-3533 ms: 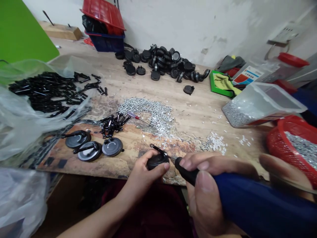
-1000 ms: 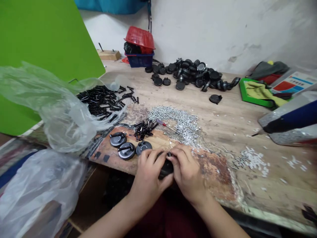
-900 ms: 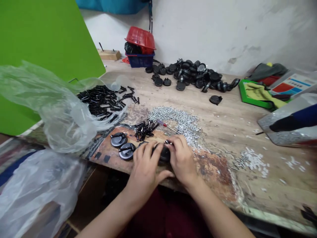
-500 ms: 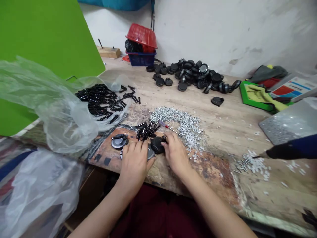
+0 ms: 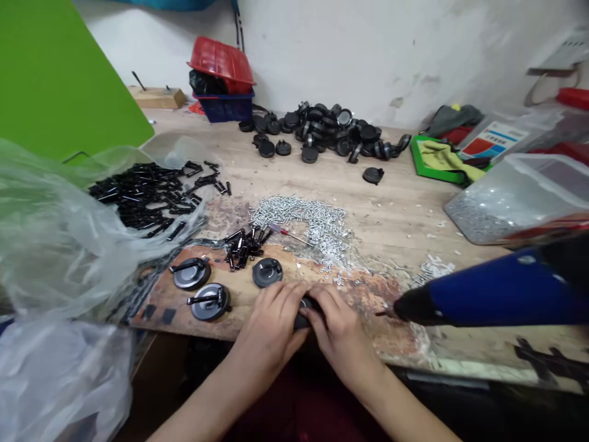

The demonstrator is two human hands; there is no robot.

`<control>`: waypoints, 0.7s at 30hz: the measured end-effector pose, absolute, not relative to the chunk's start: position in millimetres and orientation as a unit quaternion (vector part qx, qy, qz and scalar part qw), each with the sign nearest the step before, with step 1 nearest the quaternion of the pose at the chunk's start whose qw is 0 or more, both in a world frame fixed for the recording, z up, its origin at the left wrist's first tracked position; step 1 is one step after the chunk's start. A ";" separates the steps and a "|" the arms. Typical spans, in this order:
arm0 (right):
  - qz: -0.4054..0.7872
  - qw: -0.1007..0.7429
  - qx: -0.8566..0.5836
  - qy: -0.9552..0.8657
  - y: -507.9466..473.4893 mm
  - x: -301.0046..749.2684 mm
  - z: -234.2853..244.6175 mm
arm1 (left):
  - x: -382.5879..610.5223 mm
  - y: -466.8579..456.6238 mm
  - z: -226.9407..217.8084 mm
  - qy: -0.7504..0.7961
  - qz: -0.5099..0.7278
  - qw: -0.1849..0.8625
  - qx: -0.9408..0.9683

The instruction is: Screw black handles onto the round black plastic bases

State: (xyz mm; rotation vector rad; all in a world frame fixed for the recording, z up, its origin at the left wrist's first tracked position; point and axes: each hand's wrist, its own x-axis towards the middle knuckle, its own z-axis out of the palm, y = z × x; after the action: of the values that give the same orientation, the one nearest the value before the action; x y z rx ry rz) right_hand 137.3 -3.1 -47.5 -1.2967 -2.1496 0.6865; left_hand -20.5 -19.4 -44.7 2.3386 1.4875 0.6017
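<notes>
Near the front edge of the bench, my left hand point(image 5: 275, 318) and my right hand point(image 5: 341, 322) are closed together around a black round disc point(image 5: 304, 314). Fingers hide most of that disc. Just behind my left hand lies another round disc point(image 5: 267, 273), dark grey on top. Farther left are two silver-topped discs, the rear one point(image 5: 188, 276) and the front one point(image 5: 211, 309), each with a black lever across it. A small heap of black levers point(image 5: 243, 248) sits behind them, beside a screwdriver point(image 5: 289, 233) with a red and purple handle.
Silver screws point(image 5: 294, 210) are spread mid-bench. A blue power screwdriver point(image 5: 488, 291) juts in from the right, its tip near my right hand. Black discs point(image 5: 322, 126) pile by the wall. Left, a plastic bag point(image 5: 151, 245) holds black levers; right stands a clear bin point(image 5: 529, 184).
My view has turned right. Both hands have come together around one disc at the bench edge; my left hand has left the silver-topped disc. The power screwdriver now reaches farther into view.
</notes>
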 end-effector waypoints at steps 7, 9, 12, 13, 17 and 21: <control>0.301 0.233 -0.527 -0.760 -0.1 150.5 -62.5 | -12.1 -16.3 -55.9 0.489 0.161 0.216 0.829; 0.289 0.241 -0.518 -0.768 5.7 155.7 -58.6 | -15.2 -16.7 -50.0 0.494 0.167 0.194 0.831; 0.222 0.260 -0.532 -0.775 19.1 167.1 -49.0 | -25.8 -11.3 -34.6 0.506 0.235 0.126 0.820; 0.198 0.260 -0.540 -0.776 24.8 170.4 -45.6 | -30.9 -7.0 -29.0 0.515 0.266 0.094 0.809; 0.123 0.164 -0.573 -0.793 52.3 173.9 -35.2 | -54.3 24.2 -11.8 0.591 0.295 0.021 0.751; 0.094 0.085 -0.604 -0.787 81.3 168.5 -34.9 | -70.6 67.6 -6.7 0.661 0.124 0.002 0.740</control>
State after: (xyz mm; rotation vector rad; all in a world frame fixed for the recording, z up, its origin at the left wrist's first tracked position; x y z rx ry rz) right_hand 168.5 81.3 -34.9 -1.8009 -2.3468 0.2803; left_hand -70.6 67.6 -6.7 2.3209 2.0756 0.3891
